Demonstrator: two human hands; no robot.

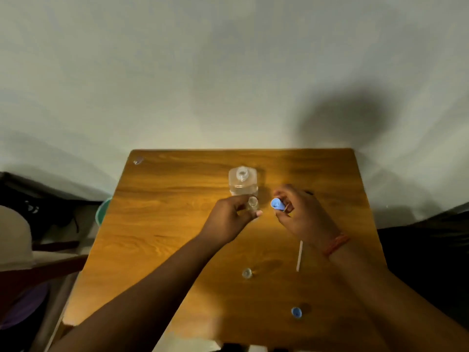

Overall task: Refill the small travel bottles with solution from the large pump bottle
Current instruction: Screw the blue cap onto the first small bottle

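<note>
We look down on a wooden table (177,224) from head height. Nearest us on the table lies a loose blue cap (296,312), then, a little farther, a second small travel bottle (247,273) standing open-mouthed, with a thin white tube (299,255) lying just to its right. Past these, our left hand (228,219) has its fingers curled round a clear small travel bottle (252,204), held upright with its mouth open. To the right and apart from it, our right hand (302,214) pinches a blue cap (277,204) between thumb and fingers. Just beyond the held bottle stands the large bottle (243,182), clear, partly filled, its neck open; no pump head is visible on it. We judge the step in hand is capping or uncapping this small bottle; we cannot tell how full it is. To do it well, we would keep the bottle upright and steady, bring the cap squarely over the mouth, and turn gently so nothing spills. The large bottle stands very close behind the left hand and could be knocked. Off the table's left edge sit a green object (101,212) and dim clutter.
</note>
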